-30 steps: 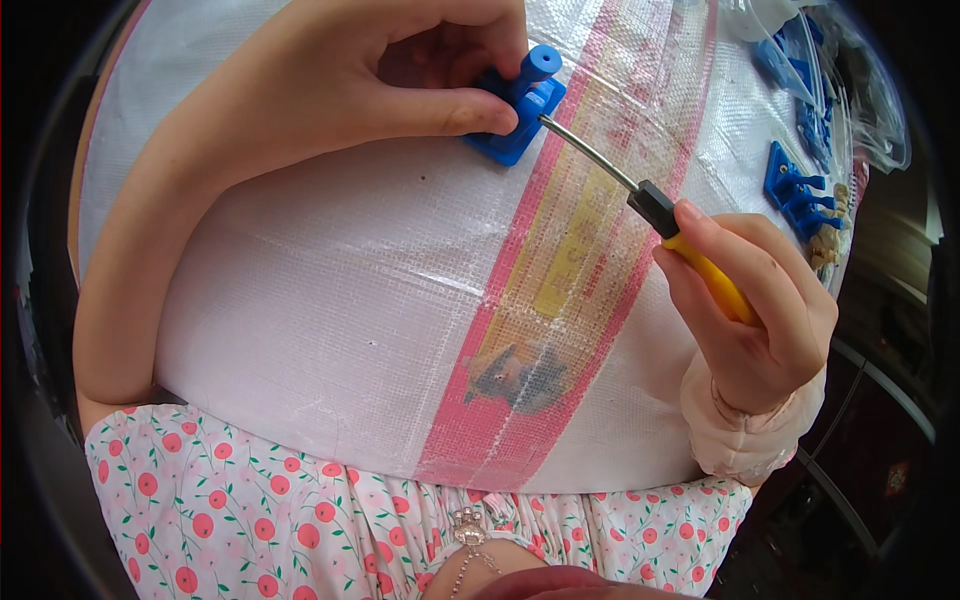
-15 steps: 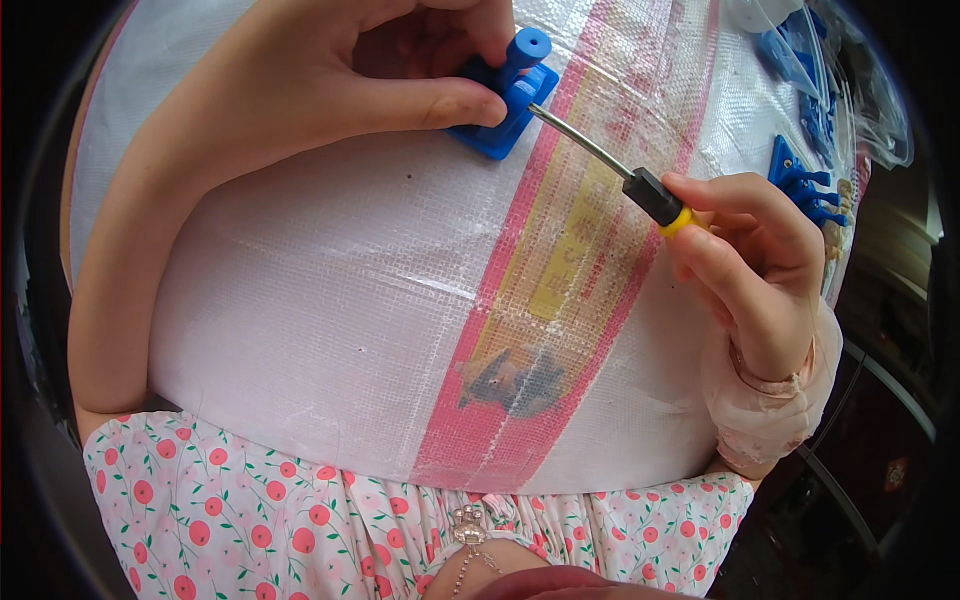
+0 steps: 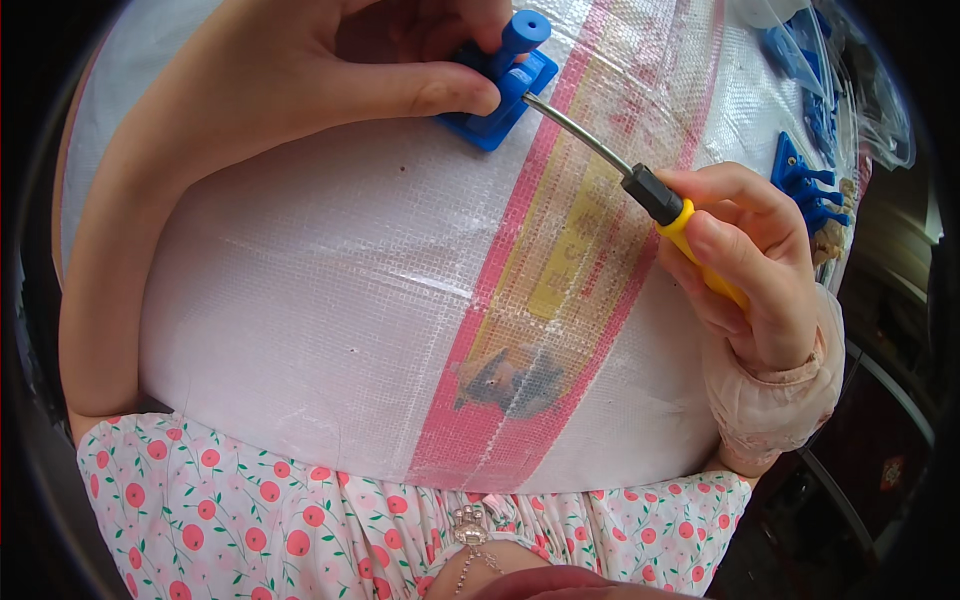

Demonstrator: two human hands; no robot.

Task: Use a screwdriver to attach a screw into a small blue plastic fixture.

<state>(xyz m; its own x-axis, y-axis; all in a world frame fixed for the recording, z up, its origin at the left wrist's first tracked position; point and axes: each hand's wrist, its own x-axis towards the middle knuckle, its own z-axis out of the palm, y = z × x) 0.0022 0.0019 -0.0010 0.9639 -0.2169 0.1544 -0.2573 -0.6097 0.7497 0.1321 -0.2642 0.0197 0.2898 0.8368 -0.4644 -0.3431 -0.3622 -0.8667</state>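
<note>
A small blue plastic part [image 3: 498, 128] with a flat square base and a round knob rests at the top of the table. My left hand [image 3: 390, 85] is closed on it, with the thumb on its near side and the other fingers partly hidden behind. In my right hand [image 3: 765, 260] is a screwdriver [image 3: 655, 192] with a yellow and black handle, gripped between thumb and fingers. Its metal shaft slants up to the left, and the tip touches the side of the blue part. Whether a screw sits under the tip is too small to tell.
A white woven sheet [image 3: 300, 300] with a pink and yellow printed band covers the table. More blue plastic parts [image 3: 805, 185] lie at the right edge, beside clear plastic bags [image 3: 870, 110]. A dark cabinet [image 3: 870, 440] stands beyond the table's right side.
My left hand and the blue part have shifted slightly up and left. My right fingers have changed their hold, so more of the yellow handle shows. The screwdriver tip stays at the part.
</note>
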